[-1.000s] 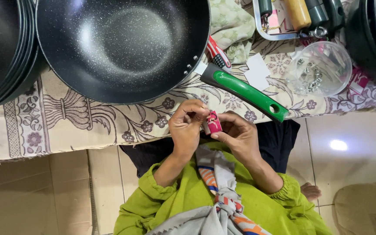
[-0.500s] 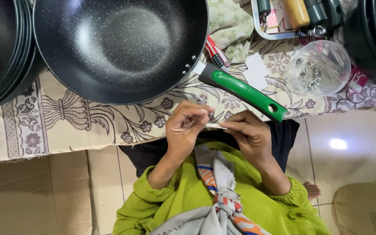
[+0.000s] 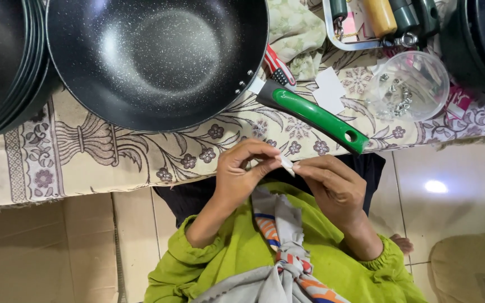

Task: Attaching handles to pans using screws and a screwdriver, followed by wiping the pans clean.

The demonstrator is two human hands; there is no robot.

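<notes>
The red thing from a moment ago is gone. Now the left hand (image 3: 239, 179) and right hand (image 3: 332, 185) pinch a small white piece (image 3: 286, 164) between fingertips, just below the wok's green handle (image 3: 315, 115).

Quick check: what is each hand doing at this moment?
Left hand: fingers pinched shut on one end of a small white piece.
Right hand: fingertips pinched on its other end.
</notes>
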